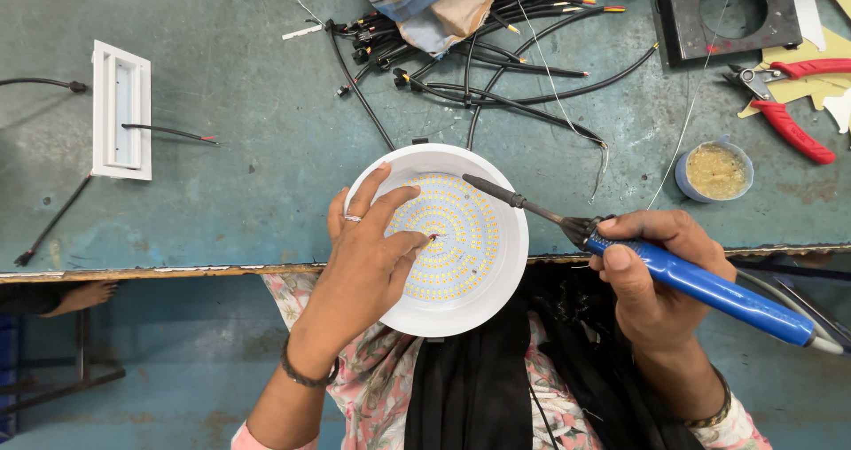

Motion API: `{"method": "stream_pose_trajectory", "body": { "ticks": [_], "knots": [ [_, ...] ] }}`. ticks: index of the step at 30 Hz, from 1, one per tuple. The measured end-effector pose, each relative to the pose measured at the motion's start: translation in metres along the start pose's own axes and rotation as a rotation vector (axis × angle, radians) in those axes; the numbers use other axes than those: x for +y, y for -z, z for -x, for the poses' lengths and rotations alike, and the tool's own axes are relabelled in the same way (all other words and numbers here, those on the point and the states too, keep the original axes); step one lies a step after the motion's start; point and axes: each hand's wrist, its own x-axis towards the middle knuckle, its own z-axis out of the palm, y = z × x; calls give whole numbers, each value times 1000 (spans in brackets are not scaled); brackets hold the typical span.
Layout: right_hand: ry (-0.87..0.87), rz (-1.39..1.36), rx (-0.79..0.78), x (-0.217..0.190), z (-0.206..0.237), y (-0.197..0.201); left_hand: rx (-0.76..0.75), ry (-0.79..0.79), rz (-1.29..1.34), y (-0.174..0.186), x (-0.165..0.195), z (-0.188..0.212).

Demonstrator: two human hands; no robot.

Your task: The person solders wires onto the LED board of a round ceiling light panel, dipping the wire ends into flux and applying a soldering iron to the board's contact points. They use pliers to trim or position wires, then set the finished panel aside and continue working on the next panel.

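Behind round lamp (461, 237), tangled black cables (479, 51), red pliers (789, 104).

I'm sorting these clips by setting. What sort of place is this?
Probably a small lighting assembly workshop. The right hand holds a blue soldering iron over a round white LED lamp that the left hand steadies, with a pile of black cables and red pliers on the worn bench.

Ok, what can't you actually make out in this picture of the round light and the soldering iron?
- Head view: left hand covers part of the round LED fixture; what its fingertips pinch is too small to tell.
- Soldering iron: cord cut off by the right edge.
- Cable bundle: partly hidden under folded cloth.
- Black block: cropped by the top edge.
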Motion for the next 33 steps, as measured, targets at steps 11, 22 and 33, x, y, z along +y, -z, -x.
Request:
{"method": "stream_pose_trajectory", "body": {
  "ticks": [11,22,33],
  "knots": [
    [-2,6,4,1,3,0,44,93,-75,-7,9,-8],
    [43,-153,-282,-1,-2,-25,79,96,-151,-14,18,-12],
    [27,-221,-207,29,2,-54,58,110,-227,-27,27,-20]
  ]
}}
